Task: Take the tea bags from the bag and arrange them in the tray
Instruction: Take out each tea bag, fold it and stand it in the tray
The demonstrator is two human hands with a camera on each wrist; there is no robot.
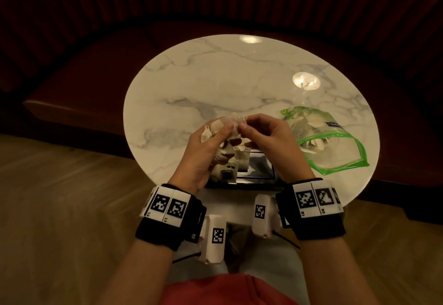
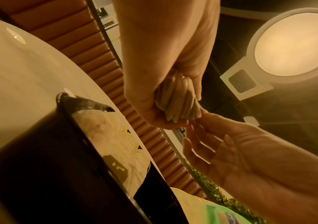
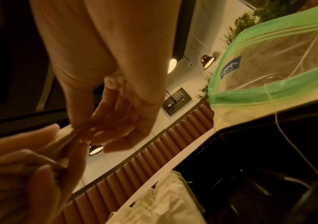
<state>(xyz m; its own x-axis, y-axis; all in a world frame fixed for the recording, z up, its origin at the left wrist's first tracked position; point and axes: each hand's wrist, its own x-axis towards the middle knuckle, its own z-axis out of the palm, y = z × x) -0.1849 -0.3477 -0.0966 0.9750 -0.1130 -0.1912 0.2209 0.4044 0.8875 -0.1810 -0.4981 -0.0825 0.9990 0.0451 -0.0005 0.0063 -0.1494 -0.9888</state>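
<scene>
My left hand [image 1: 221, 133] grips a bundle of pale paper tea bags [image 1: 224, 122] just above the black tray [image 1: 261, 176]. My right hand [image 1: 243, 126] pinches the edge of one tea bag at the top of that bundle. In the left wrist view the bundle [image 2: 177, 100] fans out of my fist while the right hand's fingers [image 2: 202, 133] reach its end. A few tea bags [image 1: 241, 161] lie in the tray's left part, mostly hidden by my hands. The clear zip bag with a green rim [image 1: 335, 144] lies open on the right with more tea bags inside.
The tray sits at the near edge of a round white marble table [image 1: 215, 84]. A dark red bench [image 1: 84, 77] curves behind the table. Wooden floor [image 1: 60, 197] lies on both sides of my arms.
</scene>
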